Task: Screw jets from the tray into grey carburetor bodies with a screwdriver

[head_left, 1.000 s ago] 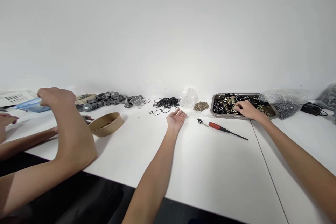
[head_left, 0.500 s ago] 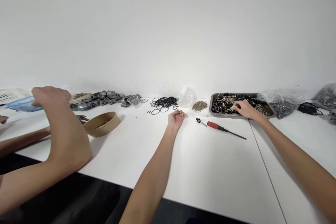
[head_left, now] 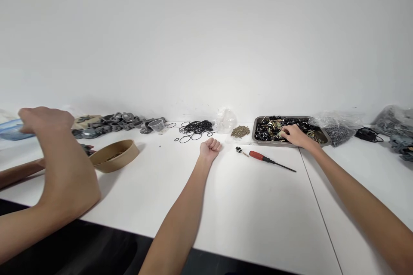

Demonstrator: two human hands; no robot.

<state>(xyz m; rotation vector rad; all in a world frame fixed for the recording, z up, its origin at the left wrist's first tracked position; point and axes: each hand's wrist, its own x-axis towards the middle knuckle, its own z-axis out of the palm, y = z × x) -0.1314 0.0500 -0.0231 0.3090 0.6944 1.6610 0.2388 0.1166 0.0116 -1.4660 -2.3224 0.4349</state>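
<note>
My left hand rests palm up on the white table, its fingers curled into a fist. Whatever it may hold is hidden. My right hand reaches over the metal tray, fingertips pinched together among small black fittings and brass-coloured screws; the piece at the fingertips is too small to name. Between my hands lie a black fitting with a screw through it and a screwdriver with a red and black handle, its tip pointing right.
Behind my left hand are black rubber rings, a clear plastic bag and a heap of small brass parts. At left, a co-worker's arm rises beside a tan bowl. Grey parts line the wall.
My left hand's fingers have curled in from half open to a fist. My right hand stays at the tray. The whole view has shifted slightly, so things sit further left.
</note>
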